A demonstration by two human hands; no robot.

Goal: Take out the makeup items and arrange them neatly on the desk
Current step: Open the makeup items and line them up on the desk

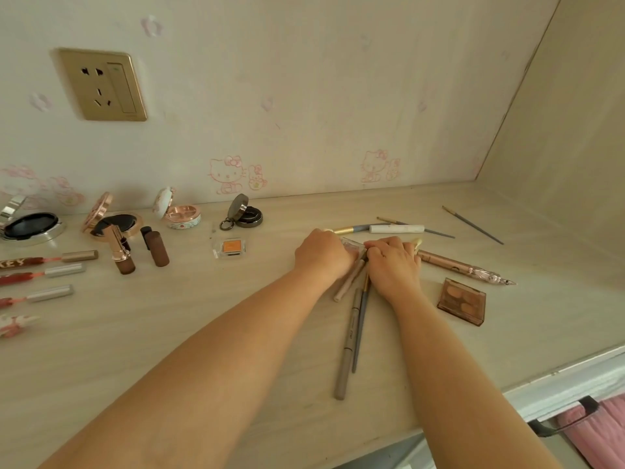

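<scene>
Four compacts [115, 221] stand open in a row along the wall. Two brown lipsticks [155, 247] lie in front of them, uncapped tubes [44, 270] further left. An orange eyeshadow pan [231, 247] sits mid-table. Several pencils [348, 343] fan out at centre. A brown palette [461, 301] lies flat right of them; thin brushes [473, 225] lie scattered beyond.

On the bench [135, 350] stood four open compacts [32, 225] [115, 222] [179, 213] [246, 213], two brown lipsticks [120, 253] [156, 247], four capped tubes [47, 260] [42, 273] [37, 297] [15, 324] at left, two small palettes [231, 247] [461, 301], two hands [323, 253] [394, 262]
</scene>
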